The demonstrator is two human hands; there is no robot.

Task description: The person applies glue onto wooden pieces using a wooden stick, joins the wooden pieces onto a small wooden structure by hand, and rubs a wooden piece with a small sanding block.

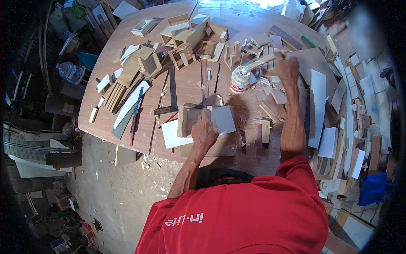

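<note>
My right hand [287, 67] is closed around a flat wooden stick [260, 62], whose lower end rests at the mouth of a glue jar [240, 80]. White residue coats the jar's top and the stick's tip. Nearer to me, my left hand [205, 130] has its fingers bent over a small wooden box [182, 122] and grips it. A pale piece by its fingertips is partly hidden, so I cannot tell whether it belongs to the box. White sheets [223, 120] lie under and beside the box.
Several small wooden boxes [150, 65] crowd the table's far left. A try square [172, 91], a red and blue tool [136, 116] and white strips lie left of my hand. Wood offcuts [278, 96] and sawdust [241, 112] cover the right side. Boards [317, 108] line the right edge.
</note>
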